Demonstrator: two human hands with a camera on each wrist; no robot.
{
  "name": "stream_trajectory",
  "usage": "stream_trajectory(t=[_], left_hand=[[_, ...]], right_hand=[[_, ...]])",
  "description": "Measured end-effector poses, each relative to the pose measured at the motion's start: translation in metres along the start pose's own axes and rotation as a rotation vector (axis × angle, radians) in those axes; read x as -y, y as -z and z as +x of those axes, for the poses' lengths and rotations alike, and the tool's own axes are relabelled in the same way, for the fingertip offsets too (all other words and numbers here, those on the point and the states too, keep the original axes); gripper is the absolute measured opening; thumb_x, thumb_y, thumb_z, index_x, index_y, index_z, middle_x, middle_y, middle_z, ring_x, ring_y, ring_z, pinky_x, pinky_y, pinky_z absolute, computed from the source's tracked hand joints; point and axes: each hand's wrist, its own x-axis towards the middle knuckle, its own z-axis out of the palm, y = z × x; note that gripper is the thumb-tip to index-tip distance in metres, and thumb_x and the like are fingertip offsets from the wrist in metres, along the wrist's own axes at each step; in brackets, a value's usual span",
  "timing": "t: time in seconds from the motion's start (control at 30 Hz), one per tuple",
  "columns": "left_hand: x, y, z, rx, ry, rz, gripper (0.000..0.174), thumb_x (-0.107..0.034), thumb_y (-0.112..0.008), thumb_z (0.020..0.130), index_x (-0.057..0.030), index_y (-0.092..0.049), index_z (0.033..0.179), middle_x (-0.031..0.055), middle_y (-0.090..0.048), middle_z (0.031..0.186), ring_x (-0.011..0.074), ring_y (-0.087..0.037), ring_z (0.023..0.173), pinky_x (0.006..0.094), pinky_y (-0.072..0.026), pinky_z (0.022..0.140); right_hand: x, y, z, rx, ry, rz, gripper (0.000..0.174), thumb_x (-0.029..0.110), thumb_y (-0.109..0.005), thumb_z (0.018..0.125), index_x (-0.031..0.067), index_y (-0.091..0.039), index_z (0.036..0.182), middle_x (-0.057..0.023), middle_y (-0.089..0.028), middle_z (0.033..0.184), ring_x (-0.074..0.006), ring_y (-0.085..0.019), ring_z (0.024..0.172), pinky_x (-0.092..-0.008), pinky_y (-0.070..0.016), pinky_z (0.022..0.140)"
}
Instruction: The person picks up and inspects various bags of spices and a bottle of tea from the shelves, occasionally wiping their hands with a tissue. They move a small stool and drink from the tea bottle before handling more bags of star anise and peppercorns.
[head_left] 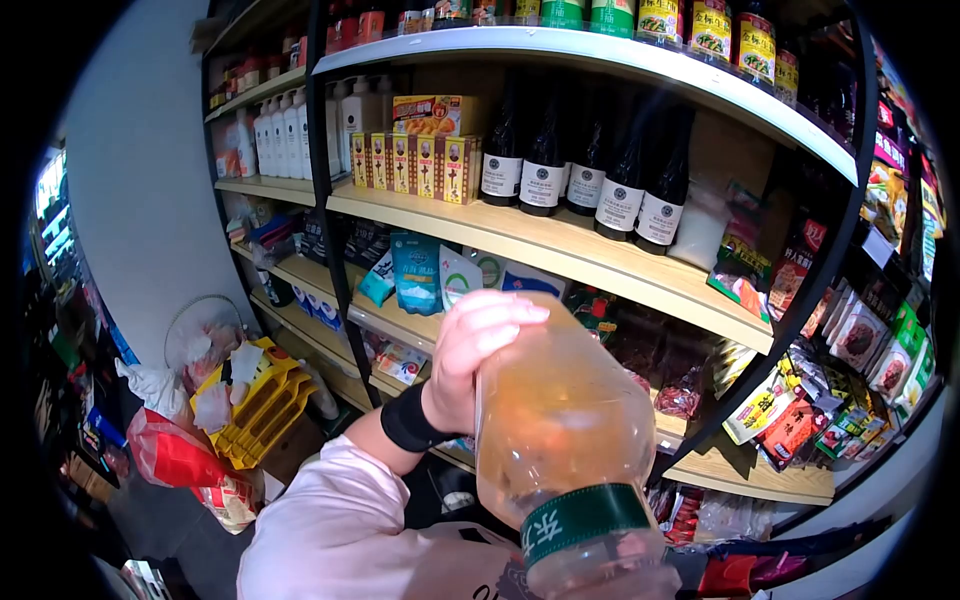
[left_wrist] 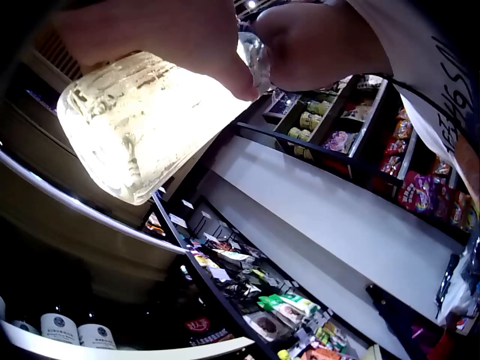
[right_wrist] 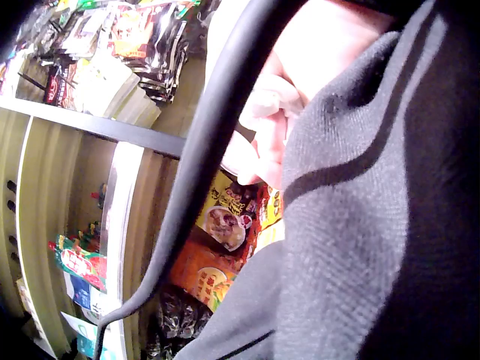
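Observation:
A large clear plastic bottle [head_left: 565, 420] with a dark green label band is tilted, its banded end toward me in the head view. My left hand [head_left: 485, 345], with a black wristband, grips its far end, fingers bent over the upper edge. In the left wrist view the bottle [left_wrist: 142, 124] glows pale below the left hand [left_wrist: 169, 34]. My right hand [right_wrist: 277, 124] shows only in the right wrist view, partly behind dark grey cloth [right_wrist: 345, 195], fingers bent beside something whitish. Whether it holds that, I cannot tell.
Ahead stands a shelf unit [head_left: 550, 240] with dark bottles [head_left: 541, 180], yellow-and-brown boxes [head_left: 415, 168] and a blue pouch [head_left: 416, 275]. Packets [head_left: 790, 425] line the right side. At lower left are a yellow crate [head_left: 260, 400] and a red bag [head_left: 170, 450]. A black strap [right_wrist: 206, 142] crosses the right wrist view.

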Motion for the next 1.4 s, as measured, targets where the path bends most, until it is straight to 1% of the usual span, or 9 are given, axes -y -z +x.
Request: stream_trajectory(t=[0.17, 0.27, 0.33, 0.4, 0.5, 0.7, 1.1, 1.23, 1.4], left_hand=[[-0.016, 0.001, -0.024, 0.130, 0.316, -0.166, 0.075, -0.024, -0.082, 0.063, -0.0015, -0.041, 0.122, 0.0180, -0.058, 0.112, 0.0310, -0.057, 0.099, 0.0408, -0.0434, 0.088], [-0.026, 0.008, -0.035, 0.264, 0.634, -0.224, 0.093, -0.032, -0.087, 0.059, -0.0031, -0.036, 0.131, 0.0147, -0.049, 0.126, 0.0264, -0.050, 0.113, 0.0395, -0.0384, 0.098], [-0.032, 0.006, -0.052, 0.077, 1.110, -0.747, 0.107, -0.036, -0.089, 0.056, -0.0024, -0.028, 0.137, 0.0109, -0.044, 0.130, 0.0218, -0.044, 0.121, 0.0380, -0.0357, 0.102], [-0.030, 0.009, -0.048, 0.025, 1.245, -0.913, 0.108, -0.042, -0.086, 0.059, 0.0009, -0.025, 0.138, 0.0102, -0.043, 0.131, 0.0208, -0.043, 0.122, 0.0362, -0.0363, 0.102], [-0.023, 0.006, -0.059, -0.076, 1.343, -1.034, 0.095, -0.045, -0.075, 0.072, 0.0013, -0.024, 0.138, 0.0123, -0.043, 0.130, 0.0211, -0.043, 0.121, 0.0349, -0.0352, 0.101], [-0.011, 0.011, -0.070, -0.054, 1.302, -0.866, 0.091, -0.042, -0.074, 0.075, 0.0010, -0.024, 0.138, 0.0129, -0.042, 0.132, 0.0212, -0.041, 0.122, 0.0348, -0.0335, 0.103], [-0.005, 0.017, -0.077, -0.199, 1.364, -1.033, 0.081, -0.042, -0.068, 0.081, 0.0001, -0.027, 0.137, 0.0122, -0.043, 0.131, 0.0196, -0.044, 0.120, 0.0337, -0.0384, 0.099], [0.002, 0.020, -0.090, -0.308, 1.377, -1.198, 0.070, -0.043, -0.063, 0.086, -0.0021, -0.034, 0.135, 0.0118, -0.050, 0.128, 0.0210, -0.052, 0.115, 0.0354, -0.0433, 0.097], [0.006, 0.023, -0.094, -0.306, 1.275, -1.270, 0.070, -0.046, -0.060, 0.087, -0.0034, -0.035, 0.136, 0.0121, -0.051, 0.129, 0.0227, -0.052, 0.117, 0.0381, -0.0446, 0.097]], right_hand=[[-0.006, 0.013, 0.008, -0.061, 0.006, -0.003, 0.027, 0.027, -0.045, 0.097, 0.0080, -0.054, 0.113, -0.0062, -0.058, 0.076, -0.0098, -0.035, 0.041, -0.0271, -0.0346, 0.044], [-0.003, 0.010, 0.005, -0.040, -0.007, 0.007, 0.028, 0.028, -0.047, 0.097, 0.0080, -0.054, 0.114, -0.0061, -0.058, 0.076, -0.0095, -0.035, 0.041, -0.0267, -0.0348, 0.045], [-0.002, 0.008, 0.003, -0.052, 0.003, -0.009, 0.028, 0.028, -0.047, 0.097, 0.0082, -0.053, 0.115, -0.0060, -0.057, 0.076, -0.0094, -0.035, 0.042, -0.0265, -0.0348, 0.045], [-0.004, 0.011, 0.006, -0.050, 0.000, -0.004, 0.028, 0.028, -0.046, 0.097, 0.0084, -0.053, 0.115, -0.0059, -0.058, 0.076, -0.0093, -0.035, 0.042, -0.0263, -0.0347, 0.045], [-0.005, 0.017, 0.010, -0.037, -0.011, 0.020, 0.028, 0.028, -0.046, 0.097, 0.0085, -0.053, 0.116, -0.0061, -0.058, 0.077, -0.0094, -0.035, 0.042, -0.0263, -0.0345, 0.045], [-0.003, 0.008, 0.008, -0.020, -0.008, 0.001, 0.028, 0.027, -0.044, 0.098, 0.0075, -0.053, 0.116, -0.0064, -0.058, 0.078, -0.0097, -0.035, 0.042, -0.0268, -0.0345, 0.043], [-0.007, 0.020, 0.012, -0.020, -0.020, 0.002, 0.029, 0.028, -0.044, 0.097, 0.0056, -0.052, 0.115, -0.0060, -0.058, 0.077, -0.0101, -0.037, 0.042, -0.0266, -0.0348, 0.043], [-0.009, 0.026, 0.016, 0.002, -0.020, 0.024, 0.028, 0.027, -0.044, 0.098, 0.0059, -0.052, 0.115, -0.0061, -0.058, 0.078, -0.0097, -0.037, 0.043, -0.0265, -0.0354, 0.043], [-0.006, 0.015, 0.011, -0.016, -0.008, 0.013, 0.028, 0.026, -0.044, 0.098, 0.0062, -0.053, 0.115, -0.0059, -0.059, 0.078, -0.0096, -0.037, 0.042, -0.0264, -0.0352, 0.043]])
